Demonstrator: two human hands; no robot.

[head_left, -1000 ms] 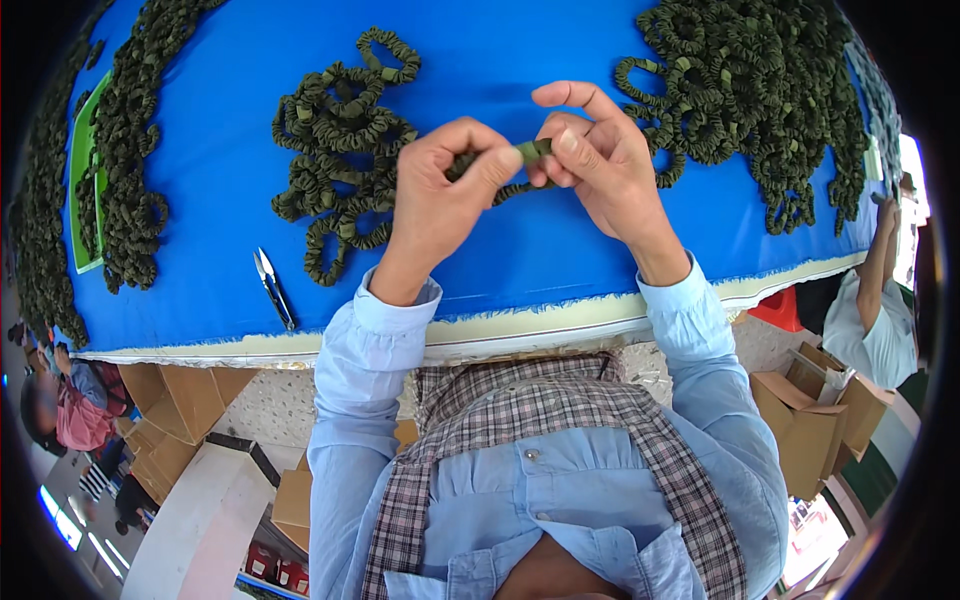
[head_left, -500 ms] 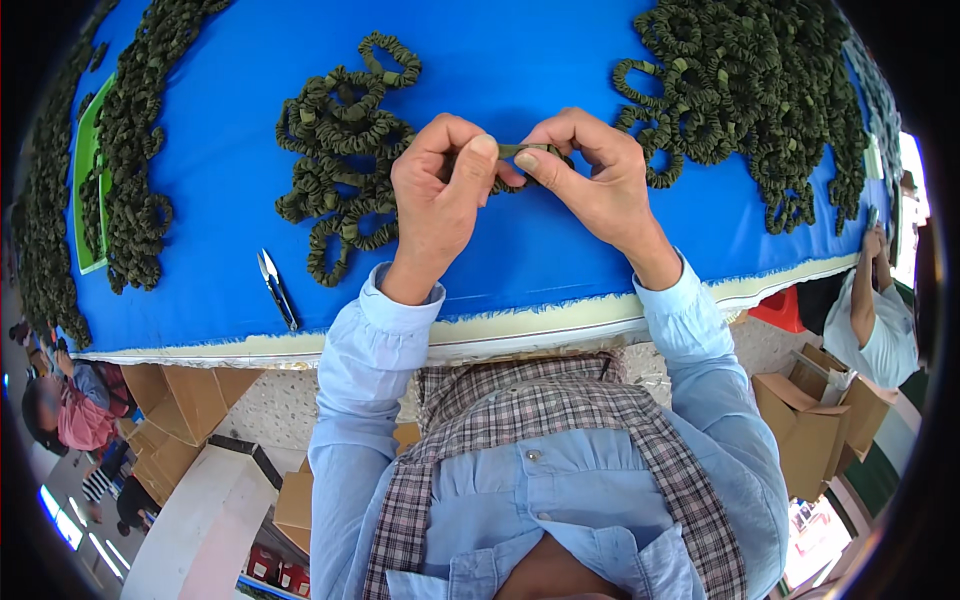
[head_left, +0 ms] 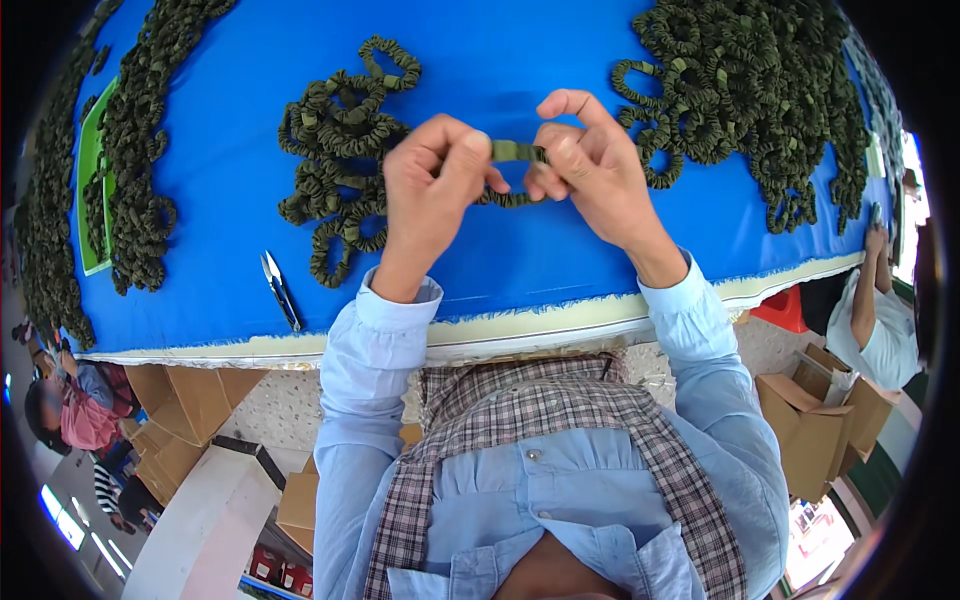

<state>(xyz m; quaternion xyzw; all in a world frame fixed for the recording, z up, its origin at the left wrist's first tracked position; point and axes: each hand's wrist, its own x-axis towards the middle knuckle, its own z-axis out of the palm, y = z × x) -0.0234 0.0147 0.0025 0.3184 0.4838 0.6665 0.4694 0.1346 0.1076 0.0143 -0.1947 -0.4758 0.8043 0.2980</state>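
A dark green scrunchie is stretched between my two hands above the blue cloth, its flat smooth section facing up. My left hand pinches one end of that section between thumb and forefinger. The other end is in my right hand, held by the thumb and curled lower fingers, while the forefinger is lifted away. Part of the gathered loop shows below, between the hands. Just beside my left hand lies a loose pile of scrunchies. Thread snips rest on the cloth nearer the table edge.
A big heap of scrunchies covers the right side of the blue cloth. More lie at the far left around a green tray. Cardboard boxes stand below the table edge. Other people work at both sides.
My hands have moved apart, drawing out the scrunchie's flat section. My right forefinger has lifted off, and the right hand's grip has shifted to the curled fingers.
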